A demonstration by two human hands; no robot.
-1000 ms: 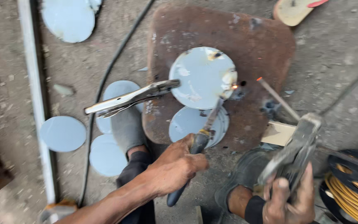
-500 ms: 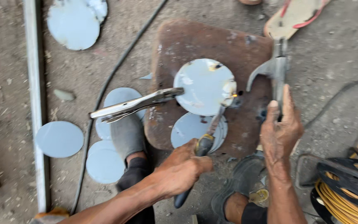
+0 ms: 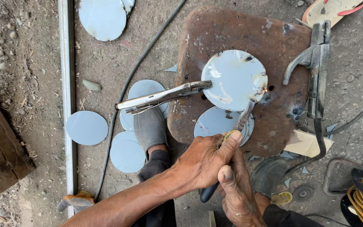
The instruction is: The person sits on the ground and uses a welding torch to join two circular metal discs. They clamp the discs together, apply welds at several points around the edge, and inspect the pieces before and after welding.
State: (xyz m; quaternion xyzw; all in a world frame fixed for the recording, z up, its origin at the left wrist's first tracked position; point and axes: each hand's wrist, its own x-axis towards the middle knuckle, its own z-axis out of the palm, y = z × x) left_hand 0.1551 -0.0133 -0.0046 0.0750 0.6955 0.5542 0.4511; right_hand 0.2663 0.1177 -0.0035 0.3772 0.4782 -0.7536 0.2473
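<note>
Left hand (image 3: 204, 162) and right hand (image 3: 237, 191) grip the electrode holder (image 3: 232, 138), fingers clenched. Arc glows at the clamped disc (image 3: 234, 80) rim; weld appears just begun, most of the rim unwelded.

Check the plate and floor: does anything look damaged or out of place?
The round disc held by the locking pliers has burn marks around its rim, with a glow at the tool tip. Loose discs lie scattered on the dirt floor.

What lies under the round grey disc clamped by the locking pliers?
The grey disc rests on a rusty steel plate, with the locking pliers gripping its left edge. More discs lie just below it. The plate surface directly beneath is hidden.
</note>
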